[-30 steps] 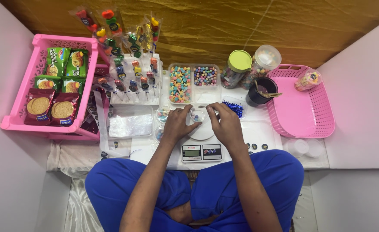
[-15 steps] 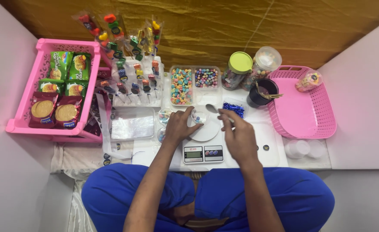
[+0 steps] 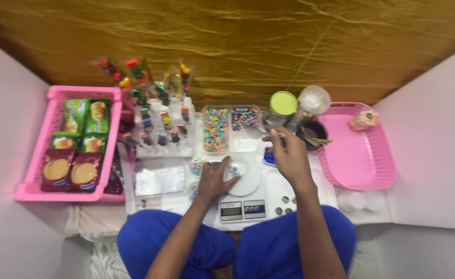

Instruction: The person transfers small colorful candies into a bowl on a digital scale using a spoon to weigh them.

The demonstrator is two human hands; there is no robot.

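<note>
Left hand (image 3: 214, 178) on scale (image 3: 248, 204); right hand (image 3: 288, 155) holds spoon (image 3: 256, 132).

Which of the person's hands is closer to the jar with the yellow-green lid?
The right hand. It reaches up just below the jar, fingers close to its base. The left hand rests lower and further left, on the white scale.

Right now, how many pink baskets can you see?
2. One pink basket sits at the far left, holding snack packets. The other pink basket is on the right, past the right hand. None seems hidden.

pink basket (image 3: 36, 155) of biscuit packets (image 3: 70, 173), pink tray (image 3: 359, 160).
</note>
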